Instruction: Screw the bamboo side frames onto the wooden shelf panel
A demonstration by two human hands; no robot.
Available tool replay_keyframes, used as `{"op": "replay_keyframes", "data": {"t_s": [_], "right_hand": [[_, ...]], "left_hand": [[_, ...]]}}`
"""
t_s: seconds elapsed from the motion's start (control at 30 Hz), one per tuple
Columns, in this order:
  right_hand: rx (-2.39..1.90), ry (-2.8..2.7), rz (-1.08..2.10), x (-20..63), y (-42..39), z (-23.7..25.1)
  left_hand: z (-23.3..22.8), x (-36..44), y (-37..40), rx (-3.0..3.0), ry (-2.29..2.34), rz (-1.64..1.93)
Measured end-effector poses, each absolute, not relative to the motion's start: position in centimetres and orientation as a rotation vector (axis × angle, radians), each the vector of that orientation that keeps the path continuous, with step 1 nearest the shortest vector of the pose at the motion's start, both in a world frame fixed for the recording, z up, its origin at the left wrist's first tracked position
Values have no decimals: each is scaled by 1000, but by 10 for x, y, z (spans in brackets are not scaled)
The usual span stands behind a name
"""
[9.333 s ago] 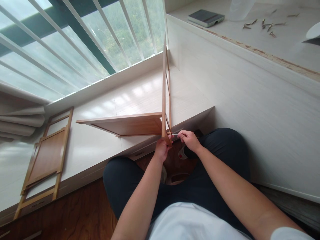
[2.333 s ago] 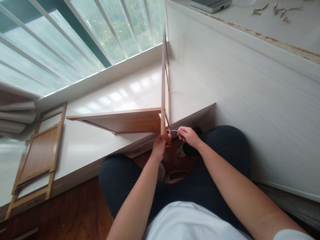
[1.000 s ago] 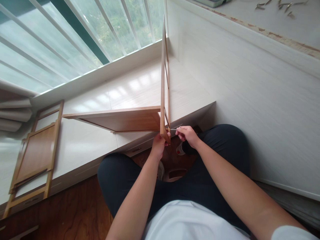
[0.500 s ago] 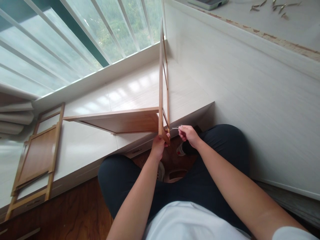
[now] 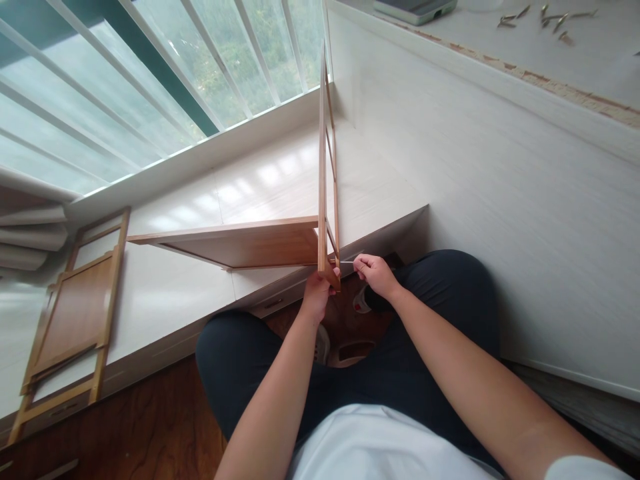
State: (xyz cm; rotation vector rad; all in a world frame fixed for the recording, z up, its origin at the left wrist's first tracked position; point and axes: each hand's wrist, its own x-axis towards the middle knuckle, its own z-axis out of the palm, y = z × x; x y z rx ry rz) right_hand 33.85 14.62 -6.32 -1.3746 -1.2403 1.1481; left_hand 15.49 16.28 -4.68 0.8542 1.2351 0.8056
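An upright bamboo side frame (image 5: 323,153) stands on the white window ledge (image 5: 260,180), edge-on to me. A brown bamboo shelf board (image 5: 240,241) meets it from the left, held off the ledge. My left hand (image 5: 317,292) grips the frame's bottom corner. My right hand (image 5: 376,275) pinches a thin metal hex key (image 5: 349,261) whose tip sits against the frame's lower right side.
A second bamboo frame (image 5: 70,317) lies flat at the ledge's left end. Folded grey curtain (image 5: 30,230) is at far left. On the raised white top at right lie loose screws (image 5: 543,17) and a grey phone (image 5: 413,8). My dark-trousered knees are below, over wooden floor.
My right hand has shifted slightly back and forth beside the frame's corner with the key, and the view has drifted a little. The frame and board stay in place.
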Motion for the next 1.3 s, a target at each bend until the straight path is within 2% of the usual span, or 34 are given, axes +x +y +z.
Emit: {"op": "replay_keyframes", "data": {"t_s": [0.97, 1.3], "right_hand": [[-1393, -1315, 1081, 338, 142, -58], [-1417, -1402, 949, 340, 143, -59]], "left_hand": [[-45, 156, 162, 824, 1218, 820], [-46, 155, 161, 814, 1231, 829]]}}
